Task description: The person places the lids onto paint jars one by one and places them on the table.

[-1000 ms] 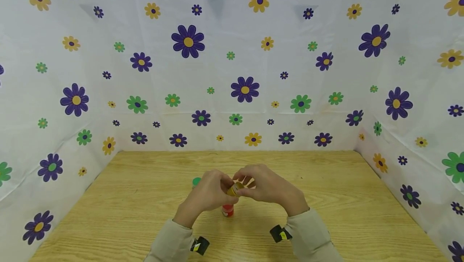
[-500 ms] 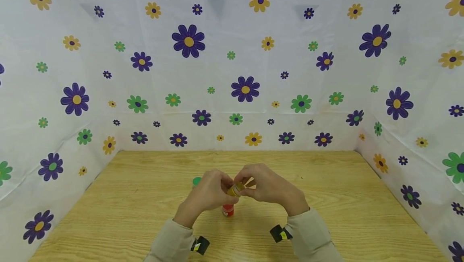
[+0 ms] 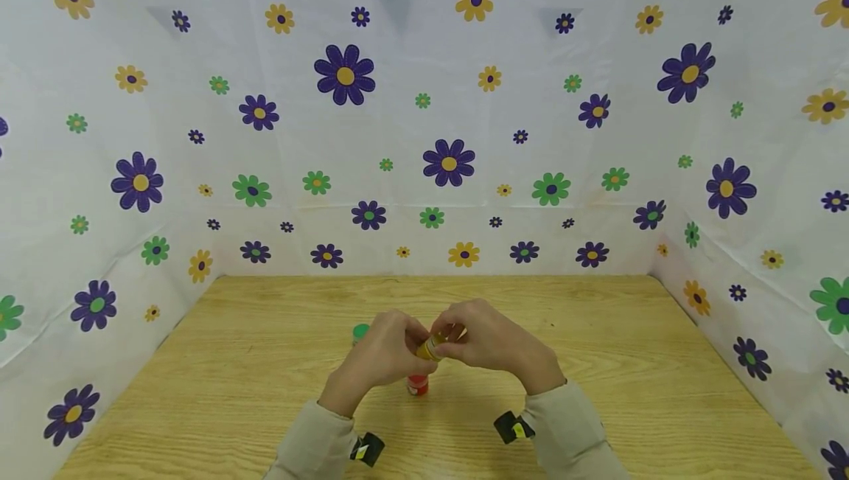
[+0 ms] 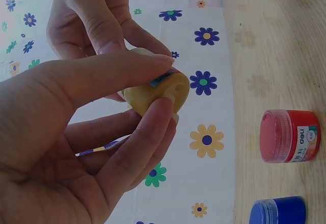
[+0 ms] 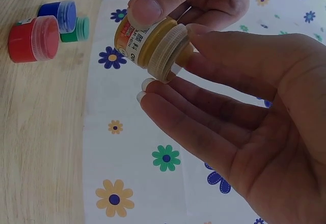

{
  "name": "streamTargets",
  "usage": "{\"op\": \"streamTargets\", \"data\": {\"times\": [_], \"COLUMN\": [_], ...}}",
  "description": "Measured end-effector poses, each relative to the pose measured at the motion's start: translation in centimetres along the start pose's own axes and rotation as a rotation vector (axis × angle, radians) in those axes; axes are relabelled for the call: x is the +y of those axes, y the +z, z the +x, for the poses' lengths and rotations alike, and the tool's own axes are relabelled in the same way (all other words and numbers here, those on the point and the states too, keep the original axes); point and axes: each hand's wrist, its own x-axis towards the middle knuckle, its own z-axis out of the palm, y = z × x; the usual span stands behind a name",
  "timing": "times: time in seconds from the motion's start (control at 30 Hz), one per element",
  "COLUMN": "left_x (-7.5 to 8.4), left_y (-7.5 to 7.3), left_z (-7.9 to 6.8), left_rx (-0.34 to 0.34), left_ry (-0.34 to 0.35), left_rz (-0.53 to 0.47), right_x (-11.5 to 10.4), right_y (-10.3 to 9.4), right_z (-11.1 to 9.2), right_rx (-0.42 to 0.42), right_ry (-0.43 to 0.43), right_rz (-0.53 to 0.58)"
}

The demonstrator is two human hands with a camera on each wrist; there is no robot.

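Above the table, both hands meet at a small yellow paint jar, tilted on its side. My left hand grips the jar's body, its thumb across the label and fingertips against the yellow base in the left wrist view. The thumb and a finger of my right hand pinch the translucent screw lid on the jar's other end. Two more right fingers extend beneath the lid in the right wrist view. Much of the jar is covered by fingers in the head view.
Below the hands stands a red paint jar on the wooden table. A blue jar and a green jar are close by it. A flower-printed white sheet surrounds the table's back and sides.
My right thumb and fingers have shifted slightly around the lid, with the thumb now nearer the jar. The left hand and the other jars stay in place.
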Motion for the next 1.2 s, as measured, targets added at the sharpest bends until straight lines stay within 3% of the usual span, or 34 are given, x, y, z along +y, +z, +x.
{"op": "streamTargets", "data": {"times": [0.6, 0.83, 1.2], "left_x": [0.27, 0.23, 0.07], "left_y": [0.05, 0.02, -0.13], "left_z": [-0.17, -0.07, -0.08], "left_rx": [-0.007, -0.014, -0.014], "left_ry": [-0.012, -0.005, 0.003], "left_rz": [-0.004, -0.009, -0.005], "right_x": [0.25, 0.25, 0.10], "right_y": [0.02, -0.16, -0.08], "right_z": [0.00, -0.16, -0.09], "right_rx": [-0.002, 0.017, 0.005], "right_ry": [0.031, 0.051, -0.058], "right_rz": [-0.029, 0.029, 0.057]}}
